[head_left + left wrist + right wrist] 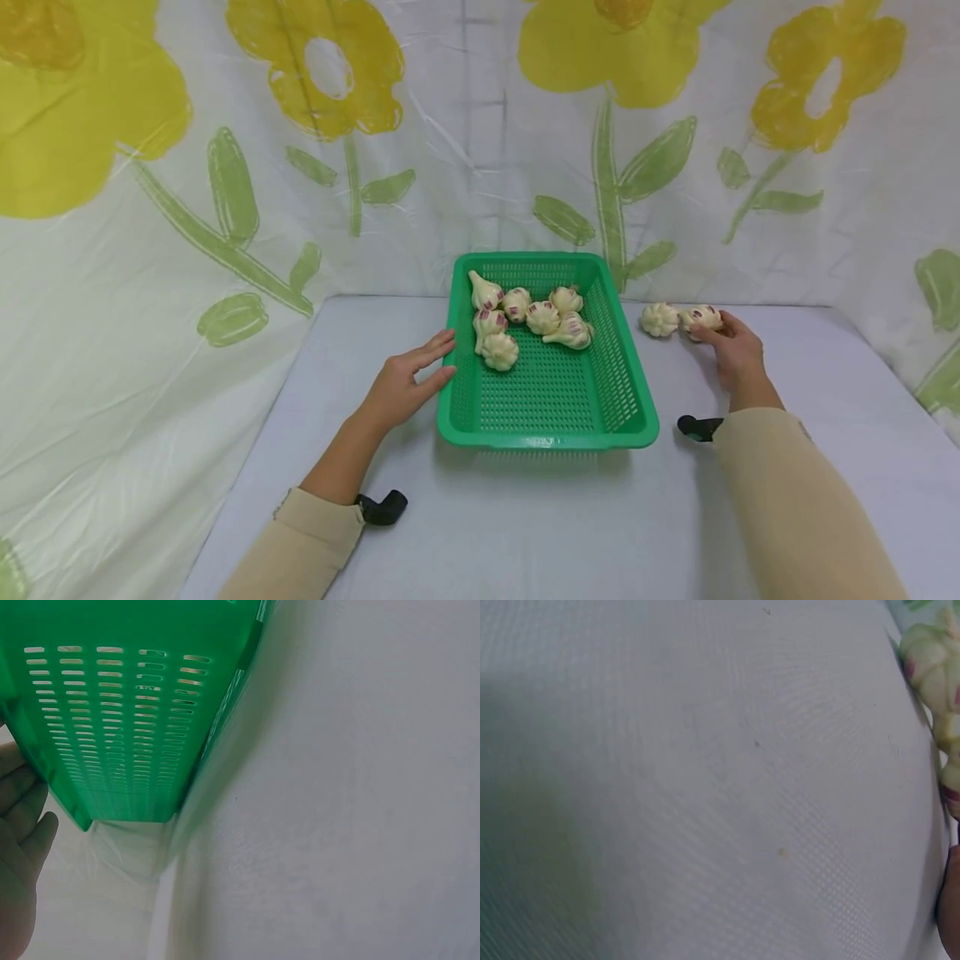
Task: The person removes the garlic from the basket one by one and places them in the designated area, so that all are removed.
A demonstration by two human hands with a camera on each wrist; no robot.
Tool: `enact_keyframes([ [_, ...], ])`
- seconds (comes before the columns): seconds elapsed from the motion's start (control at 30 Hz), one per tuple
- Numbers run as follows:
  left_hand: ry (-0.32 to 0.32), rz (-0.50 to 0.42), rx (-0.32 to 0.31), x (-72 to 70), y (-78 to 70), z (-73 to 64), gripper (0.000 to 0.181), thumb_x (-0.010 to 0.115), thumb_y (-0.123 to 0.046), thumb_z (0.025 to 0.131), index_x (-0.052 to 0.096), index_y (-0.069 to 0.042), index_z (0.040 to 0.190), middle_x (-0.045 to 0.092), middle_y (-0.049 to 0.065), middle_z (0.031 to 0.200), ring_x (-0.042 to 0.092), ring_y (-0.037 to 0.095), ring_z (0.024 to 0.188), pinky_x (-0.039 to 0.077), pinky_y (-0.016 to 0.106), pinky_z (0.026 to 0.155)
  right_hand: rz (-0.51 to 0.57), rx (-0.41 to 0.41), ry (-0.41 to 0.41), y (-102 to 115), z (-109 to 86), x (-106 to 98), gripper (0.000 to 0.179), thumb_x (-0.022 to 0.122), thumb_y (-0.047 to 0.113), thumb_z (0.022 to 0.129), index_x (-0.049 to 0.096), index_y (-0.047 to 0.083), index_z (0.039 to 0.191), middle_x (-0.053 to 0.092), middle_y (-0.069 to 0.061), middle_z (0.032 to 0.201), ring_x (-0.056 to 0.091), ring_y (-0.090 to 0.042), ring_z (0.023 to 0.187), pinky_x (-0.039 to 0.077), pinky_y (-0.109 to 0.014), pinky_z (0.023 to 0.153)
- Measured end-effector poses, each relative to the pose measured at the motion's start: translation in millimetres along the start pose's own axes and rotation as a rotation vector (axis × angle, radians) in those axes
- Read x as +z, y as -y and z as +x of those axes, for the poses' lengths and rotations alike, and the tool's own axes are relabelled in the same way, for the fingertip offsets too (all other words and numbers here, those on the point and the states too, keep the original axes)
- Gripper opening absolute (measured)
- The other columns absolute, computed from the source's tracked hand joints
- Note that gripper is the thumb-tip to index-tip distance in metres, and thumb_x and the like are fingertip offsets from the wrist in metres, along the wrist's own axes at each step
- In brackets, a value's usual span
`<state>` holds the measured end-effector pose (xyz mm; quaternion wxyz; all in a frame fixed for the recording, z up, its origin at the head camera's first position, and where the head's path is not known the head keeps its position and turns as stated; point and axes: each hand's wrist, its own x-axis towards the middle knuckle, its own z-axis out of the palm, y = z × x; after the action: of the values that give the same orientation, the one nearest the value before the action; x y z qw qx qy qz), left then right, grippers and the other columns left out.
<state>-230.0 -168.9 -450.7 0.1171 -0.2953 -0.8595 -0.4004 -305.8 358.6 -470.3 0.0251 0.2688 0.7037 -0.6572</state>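
Observation:
A green plastic basket sits in the middle of the table with several garlic bulbs lying in its back half. The fingers of my left hand are extended and touch the basket's left rim; in the left wrist view that hand lies against the basket's outer side. To the right of the basket, my right hand grips a purple-streaked garlic bulb between thumb and fingers. Another garlic bulb lies on the table just left of it. The right wrist view shows only part of a garlic bulb at its edge.
The table has a white cover. Behind it hangs a pale sheet printed with yellow flowers, close to the basket's far rim. Black wrist mounts project from both sleeves.

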Motion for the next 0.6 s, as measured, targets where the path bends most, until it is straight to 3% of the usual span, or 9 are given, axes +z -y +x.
enact_keyframes([
  [0.3, -0.003, -0.010, 0.008, 0.5, 0.1, 0.3, 0.047, 0.065, -0.022, 0.096, 0.056, -0.006, 0.139, 0.047, 0.001, 0.150, 0.047, 0.019, 0.137, 0.043, 0.041, 0.110, 0.071, -0.046, -0.023, -2.4, -0.7, 3.6, 0.085, 0.079, 0.027, 0.084, 0.032, 0.020, 0.155, 0.045, 0.006, 0.144, 0.042, -0.007, 0.131, 0.031, -0.022, 0.116],
  [0.4, -0.001, -0.013, 0.006, 0.2, -0.2, 0.4, 0.046, 0.065, -0.021, 0.096, 0.056, -0.006, 0.139, 0.047, 0.001, 0.150, 0.047, 0.018, 0.137, 0.042, 0.040, 0.110, 0.080, -0.041, -0.024, -2.1, -0.5, 4.0, 0.086, 0.079, 0.027, 0.083, 0.032, 0.021, 0.155, 0.044, 0.005, 0.146, 0.040, -0.008, 0.134, 0.030, -0.023, 0.117],
  [0.6, 0.003, -0.014, -0.003, 0.6, 0.9, 1.2, 0.047, 0.064, -0.022, 0.097, 0.055, -0.009, 0.140, 0.047, 0.000, 0.151, 0.046, 0.018, 0.138, 0.042, 0.039, 0.111, 0.105, -0.013, -0.018, 2.1, -3.3, 3.6, 0.087, 0.077, 0.028, 0.085, 0.027, 0.025, 0.157, 0.028, 0.006, 0.162, 0.029, -0.007, 0.145, 0.022, -0.024, 0.121],
])
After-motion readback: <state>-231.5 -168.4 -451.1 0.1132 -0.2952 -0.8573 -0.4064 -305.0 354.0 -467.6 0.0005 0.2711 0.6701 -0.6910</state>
